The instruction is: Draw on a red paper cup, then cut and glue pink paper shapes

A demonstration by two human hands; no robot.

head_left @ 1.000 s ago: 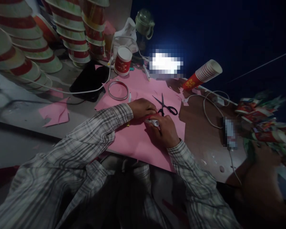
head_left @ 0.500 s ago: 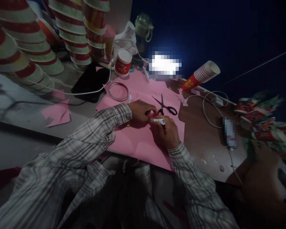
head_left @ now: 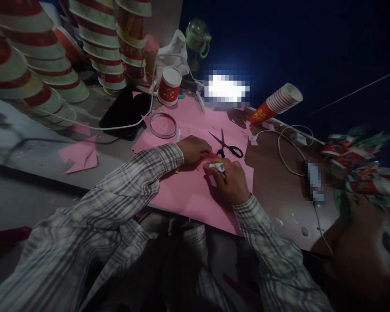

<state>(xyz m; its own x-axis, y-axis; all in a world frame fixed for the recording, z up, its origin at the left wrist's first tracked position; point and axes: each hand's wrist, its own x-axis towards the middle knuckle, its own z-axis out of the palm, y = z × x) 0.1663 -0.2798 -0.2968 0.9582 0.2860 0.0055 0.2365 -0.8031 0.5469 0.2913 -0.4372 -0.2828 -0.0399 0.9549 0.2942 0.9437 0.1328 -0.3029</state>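
My right hand [head_left: 233,180] is closed around a white marker [head_left: 218,167], whose blunt white end faces me. The marker's other end is at a small darker pink piece of paper [head_left: 205,160] between my hands. With curled fingers, my left hand [head_left: 195,150] pinches that piece from the left; its fingertips are partly hidden. Both hands are over a large pink paper sheet [head_left: 195,190] spread on the table. Just beyond my right hand lie black-handled scissors [head_left: 225,146] with their blades apart. A roll of tape or ring [head_left: 163,125] rests on the sheet beyond my left forearm.
Tall stacks of red and white paper cups [head_left: 100,47] stand at left, near a black tablet-like slab [head_left: 128,112]. A single cup [head_left: 169,86] and leaning stacked cups [head_left: 276,103] are farther back. Cables cross the table. At right, another person's arm [head_left: 360,234] is near decorated cups [head_left: 354,158].
My left hand has turned slightly, and its fingers are curled closer on the pink piece. My right hand keeps the marker at nearly the same spot. The whole view has shifted a little.
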